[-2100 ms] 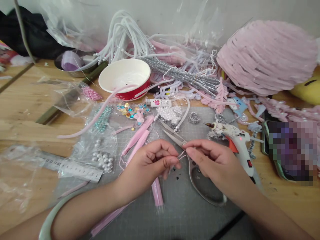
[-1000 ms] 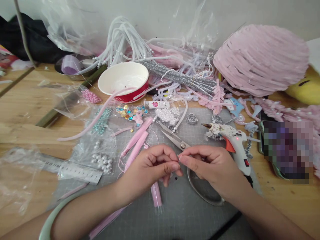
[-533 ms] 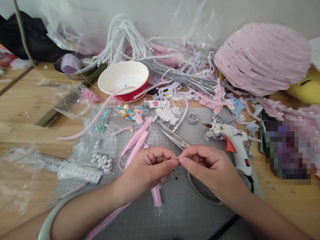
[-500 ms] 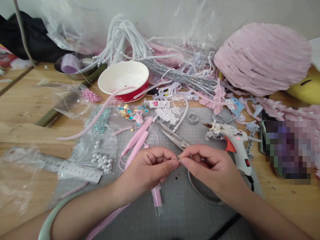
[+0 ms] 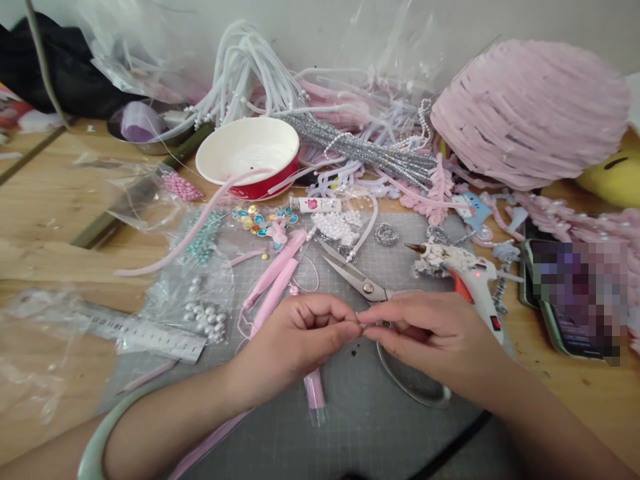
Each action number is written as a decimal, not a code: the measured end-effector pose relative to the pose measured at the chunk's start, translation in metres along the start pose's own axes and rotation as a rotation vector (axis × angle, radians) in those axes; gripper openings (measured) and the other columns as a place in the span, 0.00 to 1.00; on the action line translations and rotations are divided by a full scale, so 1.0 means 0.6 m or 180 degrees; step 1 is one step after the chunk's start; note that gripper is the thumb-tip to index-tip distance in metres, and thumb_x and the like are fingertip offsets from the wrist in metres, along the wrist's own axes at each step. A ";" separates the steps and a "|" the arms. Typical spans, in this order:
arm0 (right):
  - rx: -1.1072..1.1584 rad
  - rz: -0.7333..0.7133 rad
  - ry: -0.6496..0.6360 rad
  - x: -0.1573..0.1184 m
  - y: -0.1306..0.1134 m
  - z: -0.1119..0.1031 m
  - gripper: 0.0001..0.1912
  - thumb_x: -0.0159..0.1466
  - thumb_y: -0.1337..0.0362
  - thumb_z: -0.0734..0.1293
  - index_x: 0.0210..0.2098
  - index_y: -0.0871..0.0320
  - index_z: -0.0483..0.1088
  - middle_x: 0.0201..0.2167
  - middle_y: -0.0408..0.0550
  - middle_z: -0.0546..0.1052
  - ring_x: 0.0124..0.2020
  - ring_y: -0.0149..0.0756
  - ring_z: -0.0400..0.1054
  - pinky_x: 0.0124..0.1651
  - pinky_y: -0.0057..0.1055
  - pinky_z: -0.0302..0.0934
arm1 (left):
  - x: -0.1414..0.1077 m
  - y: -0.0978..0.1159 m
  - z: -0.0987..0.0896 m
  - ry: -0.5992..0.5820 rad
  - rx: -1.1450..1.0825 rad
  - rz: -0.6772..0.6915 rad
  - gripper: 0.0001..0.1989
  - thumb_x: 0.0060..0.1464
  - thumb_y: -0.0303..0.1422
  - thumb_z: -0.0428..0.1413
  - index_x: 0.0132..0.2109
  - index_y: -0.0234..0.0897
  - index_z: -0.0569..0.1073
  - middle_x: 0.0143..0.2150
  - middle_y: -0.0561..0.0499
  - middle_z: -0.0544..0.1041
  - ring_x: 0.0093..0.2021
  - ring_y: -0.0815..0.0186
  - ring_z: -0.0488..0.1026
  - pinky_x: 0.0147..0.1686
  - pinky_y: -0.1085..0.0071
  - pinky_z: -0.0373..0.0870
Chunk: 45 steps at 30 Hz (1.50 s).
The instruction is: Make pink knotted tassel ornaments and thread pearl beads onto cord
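Observation:
My left hand (image 5: 305,340) is closed in a pinch, thumb against forefinger, on something tiny that I cannot make out. Fingertip to fingertip with it, my right hand (image 5: 430,340) pinches at the same spot, its fingers straighter. Both are over the grey cutting mat (image 5: 370,427). Scissors (image 5: 367,287) lie open just beyond the fingertips, one handle loop under my right hand. Pink tassels (image 5: 273,293) lie left of the fingers, and part of one in a clear sleeve (image 5: 315,393) shows below my left hand. White pearl beads (image 5: 336,228) are heaped beyond the scissors.
A white glue gun (image 5: 480,283) with a red light lies right of my right hand, a phone (image 5: 575,307) farther right. Behind stand a red-and-white bowl (image 5: 250,157) and a pink fuzzy bundle (image 5: 530,113). A steel ruler (image 5: 150,337) and bagged silver beads (image 5: 205,317) lie left.
The fingers of my right hand have straightened somewhat and shifted slightly to the right at the knuckles. My left hand has hardly moved. The fingertips still meet.

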State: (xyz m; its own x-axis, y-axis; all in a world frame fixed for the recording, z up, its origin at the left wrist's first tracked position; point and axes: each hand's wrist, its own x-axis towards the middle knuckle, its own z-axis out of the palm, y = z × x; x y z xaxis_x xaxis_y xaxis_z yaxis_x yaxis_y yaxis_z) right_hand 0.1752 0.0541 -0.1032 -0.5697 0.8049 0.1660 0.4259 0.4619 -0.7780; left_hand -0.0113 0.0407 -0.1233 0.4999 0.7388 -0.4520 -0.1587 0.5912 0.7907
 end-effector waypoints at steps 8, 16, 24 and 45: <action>-0.0183 -0.0015 -0.0180 -0.003 0.002 -0.004 0.05 0.59 0.70 0.66 0.33 0.60 0.74 0.18 0.36 0.67 0.18 0.21 0.56 0.22 0.20 0.49 | 0.001 0.000 0.001 -0.0036 0.0246 0.0081 0.06 0.50 0.32 0.56 0.29 0.33 0.71 0.15 0.63 0.57 0.13 0.80 0.48 0.13 0.79 0.43; -0.0198 0.0526 -0.0188 -0.004 -0.004 0.008 0.04 0.57 0.70 0.65 0.27 0.57 0.71 0.14 0.33 0.57 0.17 0.22 0.51 0.22 0.20 0.47 | -0.005 -0.003 0.001 0.0302 0.1339 0.0456 0.07 0.52 0.34 0.54 0.31 0.34 0.72 0.20 0.58 0.61 0.21 0.74 0.56 0.20 0.78 0.52; 0.0178 0.1129 -0.0058 -0.006 -0.012 0.021 0.04 0.55 0.69 0.64 0.24 0.58 0.69 0.13 0.34 0.56 0.16 0.23 0.49 0.20 0.22 0.46 | -0.018 -0.005 0.000 0.0589 0.2694 0.1230 0.07 0.54 0.32 0.52 0.34 0.35 0.74 0.19 0.57 0.64 0.19 0.74 0.57 0.19 0.79 0.54; 0.2387 0.2270 -0.0017 -0.004 -0.009 0.022 0.06 0.61 0.67 0.59 0.37 0.60 0.66 0.28 0.45 0.71 0.27 0.28 0.67 0.33 0.27 0.62 | -0.020 0.000 0.009 0.0883 0.2021 0.1186 0.07 0.51 0.30 0.52 0.30 0.31 0.73 0.16 0.60 0.56 0.17 0.76 0.53 0.16 0.80 0.51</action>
State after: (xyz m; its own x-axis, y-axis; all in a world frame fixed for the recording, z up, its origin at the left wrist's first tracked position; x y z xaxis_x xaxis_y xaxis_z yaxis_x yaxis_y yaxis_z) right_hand 0.1646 0.0448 -0.1075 -0.3605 0.7980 -0.4830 0.1194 -0.4740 -0.8724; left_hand -0.0124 0.0302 -0.1154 0.2653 0.9552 -0.1312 0.2846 0.0525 0.9572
